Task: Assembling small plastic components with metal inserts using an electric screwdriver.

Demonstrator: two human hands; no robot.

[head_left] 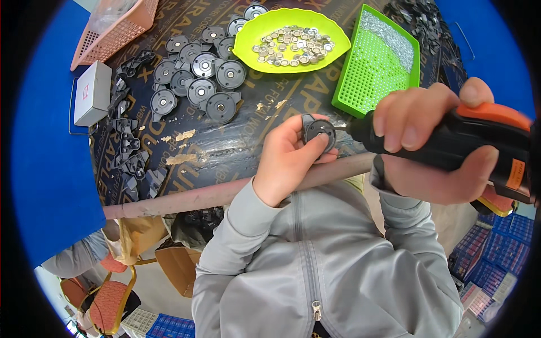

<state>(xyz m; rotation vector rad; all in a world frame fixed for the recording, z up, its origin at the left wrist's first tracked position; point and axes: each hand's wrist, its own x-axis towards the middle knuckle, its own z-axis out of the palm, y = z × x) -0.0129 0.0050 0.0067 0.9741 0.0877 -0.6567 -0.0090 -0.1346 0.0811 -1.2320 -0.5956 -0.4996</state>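
Note:
My left hand [284, 160] grips a small round black plastic part [313, 130] with a tab, thumb across its face, just above the table's near edge. A black and orange electric screwdriver [484, 141] lies in my right hand [414, 121], fingers over the top and thumb below. Its thin bit points left at the round part and reaches its right side; whether it sits in a screw I cannot tell. Many similar round black parts [202, 90] lie grouped at the back left. Beyond my hands stands a yellow-green bowl [245, 42] with small round metal pieces.
Right of the bowl is a green perforated tray [363, 84] with small silvery pieces at its far end. Black plastic bits [131, 143] line the table's left side, near a white box [93, 94] and a pink basket [121, 34]. More black parts [425, 25] lie far right.

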